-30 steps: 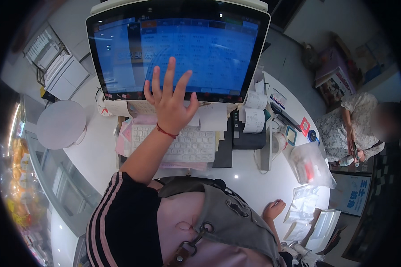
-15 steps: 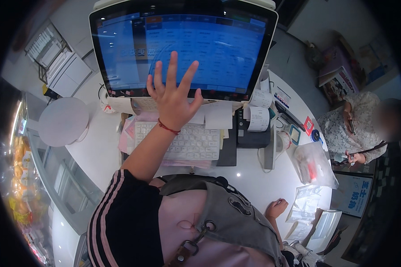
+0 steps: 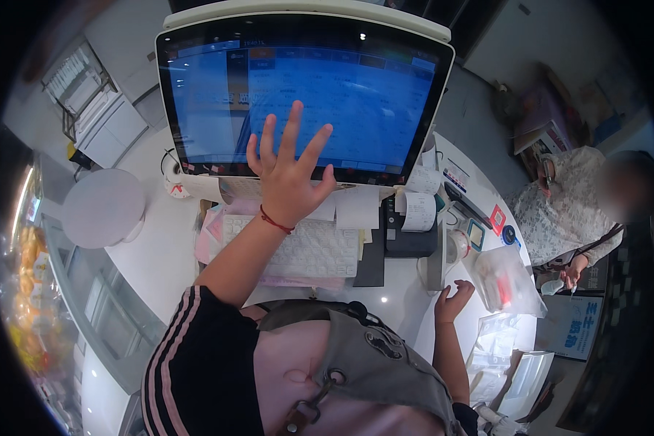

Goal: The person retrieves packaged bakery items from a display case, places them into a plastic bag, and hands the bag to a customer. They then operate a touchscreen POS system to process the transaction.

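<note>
Fingers spread, my left hand point(image 3: 294, 178) reaches over the lower part of a touchscreen monitor point(image 3: 370, 109) with a blue display. Whether a fingertip touches the glass I cannot tell. A red cord bracelet circles that wrist. Under the forearm lies a white keyboard point(image 3: 309, 249), partly hidden, with pink papers around it. My right hand point(image 3: 454, 300) is raised over the right side of the white counter point(image 3: 392, 305), its fingers bent but apart and nothing visible in it. Closest to it are a pale upright stand point(image 3: 434, 263) and a clear plastic bag point(image 3: 512, 280).
Right of the monitor stands a black receipt printer point(image 3: 410, 243) with paper hanging out. White bags point(image 3: 494, 341) lie at the counter's right edge. Beyond it a person point(image 3: 563, 192) in a patterned top holds a phone. A round white lid-like disc point(image 3: 103, 208) is at left.
My right hand has come forward from the lower right, and its curled fingers have opened. My left hand stays before the screen, still spread. The other person's lower hand has dropped slightly.
</note>
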Available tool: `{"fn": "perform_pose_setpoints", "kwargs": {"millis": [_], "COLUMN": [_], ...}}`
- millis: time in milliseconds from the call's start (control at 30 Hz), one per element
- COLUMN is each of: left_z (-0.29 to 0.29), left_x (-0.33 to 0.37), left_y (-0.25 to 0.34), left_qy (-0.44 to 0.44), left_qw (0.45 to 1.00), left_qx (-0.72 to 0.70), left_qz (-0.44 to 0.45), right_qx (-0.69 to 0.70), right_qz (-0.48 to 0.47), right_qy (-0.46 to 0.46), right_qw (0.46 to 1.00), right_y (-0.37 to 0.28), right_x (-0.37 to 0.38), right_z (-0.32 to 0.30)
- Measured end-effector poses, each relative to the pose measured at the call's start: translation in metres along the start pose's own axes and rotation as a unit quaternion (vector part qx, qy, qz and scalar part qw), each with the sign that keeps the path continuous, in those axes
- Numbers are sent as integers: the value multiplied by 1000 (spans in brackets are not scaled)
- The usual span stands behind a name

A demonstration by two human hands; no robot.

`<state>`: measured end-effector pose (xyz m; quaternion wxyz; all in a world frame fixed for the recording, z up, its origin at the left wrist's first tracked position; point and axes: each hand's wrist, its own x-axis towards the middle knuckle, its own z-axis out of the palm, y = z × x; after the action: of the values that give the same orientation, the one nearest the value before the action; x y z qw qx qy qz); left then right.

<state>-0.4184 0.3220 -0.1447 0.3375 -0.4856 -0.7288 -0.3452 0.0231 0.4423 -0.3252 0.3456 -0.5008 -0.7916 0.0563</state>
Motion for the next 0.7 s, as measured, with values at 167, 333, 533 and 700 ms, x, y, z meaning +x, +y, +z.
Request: {"fn": "perform_pose_setpoints", "kwargs": {"millis": [167,333,533,700], "left_z": [-1,0,5,6], "left_x": [-8,-12,-8,-2], "left_y": [-7,-10,-8,-4], "left_qy": [-11,-19,-13,-21], "left_qw": [1000,1000,1000,1000], "left_qx": [-5,-1,17,16], "left_qz": [15,9,-3,-16], "right_qx": [-47,-86,-80,-92], "right_qz": [-35,-74,-73,-57], "right_qy": [60,72,58,63], "right_qw": [997,991,992,992], "right_y": [-5,-8,-18,-17], "right_x": [79,145,152,144], "right_z": [-15,-18,-6,2]}}
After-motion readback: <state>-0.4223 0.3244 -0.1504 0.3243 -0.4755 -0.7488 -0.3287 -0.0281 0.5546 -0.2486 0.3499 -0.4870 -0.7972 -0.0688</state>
